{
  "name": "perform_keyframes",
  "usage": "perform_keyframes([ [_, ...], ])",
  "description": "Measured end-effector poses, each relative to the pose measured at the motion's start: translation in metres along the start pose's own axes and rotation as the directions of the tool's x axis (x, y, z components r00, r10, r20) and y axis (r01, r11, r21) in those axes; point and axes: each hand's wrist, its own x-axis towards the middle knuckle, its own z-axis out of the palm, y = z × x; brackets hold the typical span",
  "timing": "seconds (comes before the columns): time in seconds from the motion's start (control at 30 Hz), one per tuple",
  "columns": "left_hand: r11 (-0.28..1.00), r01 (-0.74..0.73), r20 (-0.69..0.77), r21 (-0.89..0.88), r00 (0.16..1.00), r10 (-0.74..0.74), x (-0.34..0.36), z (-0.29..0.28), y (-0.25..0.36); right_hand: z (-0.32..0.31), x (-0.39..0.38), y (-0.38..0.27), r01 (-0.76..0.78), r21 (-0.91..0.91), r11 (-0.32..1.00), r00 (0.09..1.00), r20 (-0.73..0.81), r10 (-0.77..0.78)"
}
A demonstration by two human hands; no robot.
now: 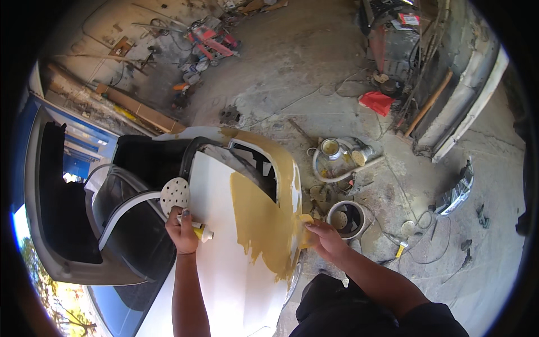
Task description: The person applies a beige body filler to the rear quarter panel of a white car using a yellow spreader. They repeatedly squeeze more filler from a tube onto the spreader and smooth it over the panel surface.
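In my left hand (183,238) are a round white disc with holes (174,194) and a small yellow-and-white tube (202,231), held over the white car panel (210,196). The fingers are closed round them. Tan body filler (258,219) covers a broad, ragged patch of the panel and runs up round an opening in the bodywork. My right hand (328,241) grips a yellowish putty spreader (306,238) at the panel's right edge. Whether the spreader touches the filler there, I cannot tell.
The car's raised lid (48,213) stands at the left. Right of the car, a white bucket (362,212), an open can (330,147), a curved hose (337,178) and cables lie on the floor. A red cloth-like piece (377,103) and a broken car part (457,190) lie farther right.
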Motion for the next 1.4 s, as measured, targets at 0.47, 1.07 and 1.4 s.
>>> perform_keyframes([
  [0.47,0.999,-0.037,0.007,0.039,0.999,0.037,0.001,-0.007,0.011,0.053,0.062,0.052,-0.031,-0.915,0.402,0.991,-0.082,-0.110],
  [1.07,0.999,0.010,-0.004,0.030,1.000,-0.010,0.002,-0.001,0.021,0.094,-0.001,0.062,0.562,-0.788,-0.253,0.787,0.603,-0.130],
  [1.4,0.996,0.059,-0.093,-0.074,0.994,-0.065,-0.017,-0.015,0.005,-0.002,-0.034,-0.052,-0.169,-0.950,0.264,0.798,-0.289,-0.528],
])
